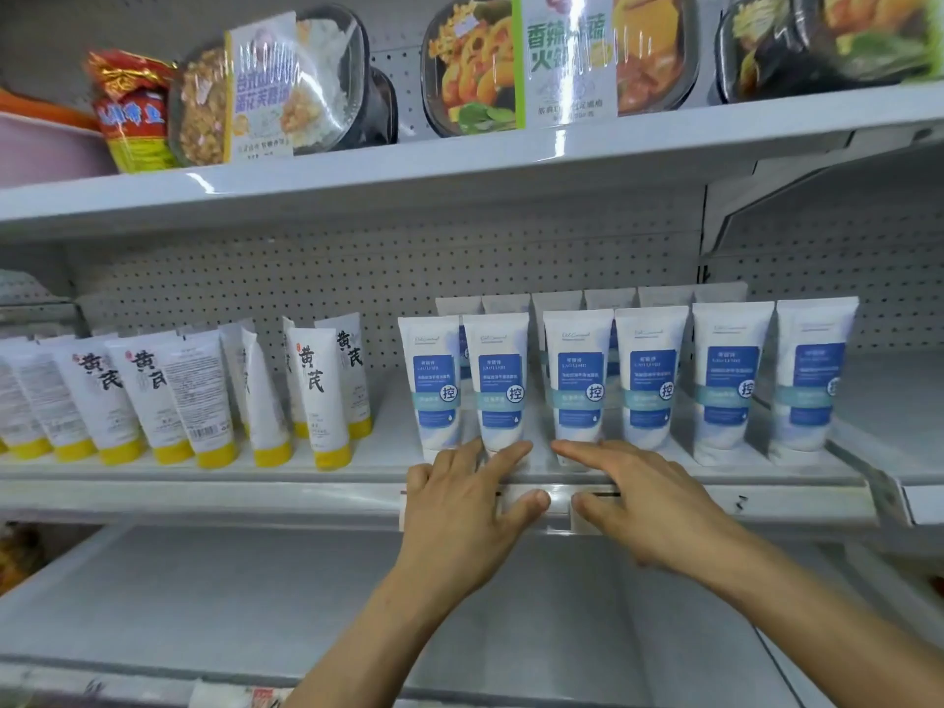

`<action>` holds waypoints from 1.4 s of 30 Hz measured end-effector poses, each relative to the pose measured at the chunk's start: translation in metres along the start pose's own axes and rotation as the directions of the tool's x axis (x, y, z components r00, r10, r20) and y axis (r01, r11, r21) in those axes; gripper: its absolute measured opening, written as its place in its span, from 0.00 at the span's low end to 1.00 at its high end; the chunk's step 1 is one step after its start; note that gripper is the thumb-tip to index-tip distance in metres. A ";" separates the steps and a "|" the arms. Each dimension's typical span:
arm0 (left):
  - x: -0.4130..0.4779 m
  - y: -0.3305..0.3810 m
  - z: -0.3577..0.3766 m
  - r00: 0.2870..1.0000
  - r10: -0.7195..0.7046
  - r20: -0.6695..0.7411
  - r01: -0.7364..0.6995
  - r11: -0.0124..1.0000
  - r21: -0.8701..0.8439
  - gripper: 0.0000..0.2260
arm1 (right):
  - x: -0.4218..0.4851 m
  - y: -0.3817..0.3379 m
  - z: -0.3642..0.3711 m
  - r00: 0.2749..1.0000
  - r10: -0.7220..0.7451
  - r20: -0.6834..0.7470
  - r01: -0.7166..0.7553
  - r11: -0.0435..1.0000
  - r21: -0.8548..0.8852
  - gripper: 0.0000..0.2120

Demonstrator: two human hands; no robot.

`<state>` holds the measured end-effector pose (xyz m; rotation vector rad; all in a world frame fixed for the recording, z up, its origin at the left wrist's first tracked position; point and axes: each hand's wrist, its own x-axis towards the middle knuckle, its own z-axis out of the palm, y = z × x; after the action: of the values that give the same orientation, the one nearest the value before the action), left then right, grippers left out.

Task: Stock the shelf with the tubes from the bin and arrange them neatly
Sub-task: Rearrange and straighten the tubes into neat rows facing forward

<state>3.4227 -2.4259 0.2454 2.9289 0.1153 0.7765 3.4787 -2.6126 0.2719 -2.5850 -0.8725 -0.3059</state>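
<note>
Reaching up from below, both my hands lie over the rail (255,495) at the front of the shelf (388,452).

My left hand (459,508) is flat, fingers straight and slightly spread. Its thumb rests on the rail and its forefinger tip lies just above the rail, against the foot of the second blue tube from the left. My right hand (643,498) mirrors it, fingers straight and close together, pinching nothing. Its thumb is on the rail and its forefinger tip is at the foot of the third tube. The two forefinger tips point at each other, a little apart.

The blue tubes (649,380) stand cap-down just behind the rail, six upright in the front row, with a second row right behind them. Further left along the rail, yellow tubes (316,390) stand more loosely, several leaning and some turned back-out. High above the rail, an upper shelf carries meal trays (475,69). Below the rail lies a lower shelf (255,605).
</note>
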 end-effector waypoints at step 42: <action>0.008 0.125 0.014 0.994 0.099 -0.045 -0.099 0.995 -0.009 0.36 | -0.063 0.092 -0.047 0.973 0.161 -0.168 -0.173 0.983 -0.064 0.21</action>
<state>3.4420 -2.5504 0.2530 2.9265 -0.0309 0.8542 3.4828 -2.7332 0.2669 -2.6392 -0.5923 -0.5026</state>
